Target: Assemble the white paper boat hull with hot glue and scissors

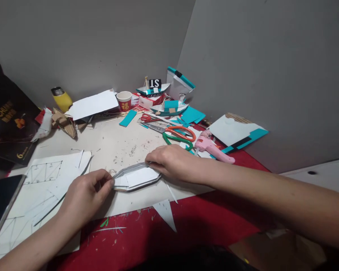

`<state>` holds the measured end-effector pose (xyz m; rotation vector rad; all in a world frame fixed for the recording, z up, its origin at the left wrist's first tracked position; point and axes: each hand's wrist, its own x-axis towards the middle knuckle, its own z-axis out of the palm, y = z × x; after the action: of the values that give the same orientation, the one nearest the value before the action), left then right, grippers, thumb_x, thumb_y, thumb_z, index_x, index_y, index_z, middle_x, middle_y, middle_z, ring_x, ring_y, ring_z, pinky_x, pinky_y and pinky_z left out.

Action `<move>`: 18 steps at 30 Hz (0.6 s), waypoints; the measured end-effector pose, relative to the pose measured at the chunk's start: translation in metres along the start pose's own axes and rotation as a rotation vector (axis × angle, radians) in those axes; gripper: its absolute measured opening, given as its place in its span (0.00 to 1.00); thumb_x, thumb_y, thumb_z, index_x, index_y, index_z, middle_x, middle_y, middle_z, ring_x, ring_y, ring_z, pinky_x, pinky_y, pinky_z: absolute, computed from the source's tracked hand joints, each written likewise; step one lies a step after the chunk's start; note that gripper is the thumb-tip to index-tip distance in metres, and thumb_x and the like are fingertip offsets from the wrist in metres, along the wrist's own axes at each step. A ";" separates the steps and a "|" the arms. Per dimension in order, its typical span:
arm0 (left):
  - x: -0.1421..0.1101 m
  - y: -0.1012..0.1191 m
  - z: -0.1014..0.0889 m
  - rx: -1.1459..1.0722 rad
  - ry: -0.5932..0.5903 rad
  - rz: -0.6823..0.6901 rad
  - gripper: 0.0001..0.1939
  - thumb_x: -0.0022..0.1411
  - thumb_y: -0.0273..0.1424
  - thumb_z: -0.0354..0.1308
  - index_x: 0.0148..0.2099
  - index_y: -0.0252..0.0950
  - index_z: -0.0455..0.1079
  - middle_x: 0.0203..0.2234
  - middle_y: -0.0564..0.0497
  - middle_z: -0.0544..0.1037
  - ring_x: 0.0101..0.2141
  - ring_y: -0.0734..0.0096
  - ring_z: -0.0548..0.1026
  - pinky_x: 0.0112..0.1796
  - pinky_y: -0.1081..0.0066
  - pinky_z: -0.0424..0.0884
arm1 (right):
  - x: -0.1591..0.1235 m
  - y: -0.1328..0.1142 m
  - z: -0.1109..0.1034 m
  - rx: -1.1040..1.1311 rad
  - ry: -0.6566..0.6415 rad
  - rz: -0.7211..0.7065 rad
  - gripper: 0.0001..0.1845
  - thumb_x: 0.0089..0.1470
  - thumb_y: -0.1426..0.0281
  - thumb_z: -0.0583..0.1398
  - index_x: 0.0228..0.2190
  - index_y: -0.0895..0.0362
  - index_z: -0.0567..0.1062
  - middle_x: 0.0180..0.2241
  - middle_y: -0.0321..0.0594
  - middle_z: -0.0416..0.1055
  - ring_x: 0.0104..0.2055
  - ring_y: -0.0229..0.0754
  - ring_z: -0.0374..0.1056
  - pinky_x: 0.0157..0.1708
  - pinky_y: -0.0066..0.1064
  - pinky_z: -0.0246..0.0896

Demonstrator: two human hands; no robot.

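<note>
A small paper boat hull (142, 177), grey-rimmed with a white inner floor, rests low over the white board between my hands. My left hand (86, 194) pinches its left tip between thumb and fingers. At the other end, my right hand (172, 162) has its fingers closed on the far right rim, and its fingertips are partly hidden. Just beyond my right hand lie scissors with one orange and one green handle (179, 137) and a pink glue gun (213, 146). A thin white paper strip (171, 192) lies below the hull.
Finished model boats (169, 108) stand at the back near a red paper cup (124, 101). A yellow bottle (61, 99) is at back left. Drawn paper templates (45, 173) and a phone (4, 207) lie left. A white triangular scrap (166, 213) sits on the red cloth (203, 214).
</note>
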<state>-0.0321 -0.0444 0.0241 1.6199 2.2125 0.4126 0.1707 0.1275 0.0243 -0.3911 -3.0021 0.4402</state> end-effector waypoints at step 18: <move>-0.002 -0.006 0.009 0.175 0.153 0.386 0.13 0.65 0.34 0.48 0.37 0.37 0.74 0.28 0.48 0.74 0.30 0.65 0.72 0.29 0.67 0.67 | -0.023 0.011 -0.009 0.026 0.211 -0.055 0.11 0.60 0.72 0.53 0.38 0.60 0.76 0.39 0.49 0.72 0.42 0.45 0.67 0.40 0.37 0.64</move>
<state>-0.0321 -0.0476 0.0135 2.1877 2.0856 0.4686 0.1970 0.1341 0.0283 -0.3288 -2.7923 0.4051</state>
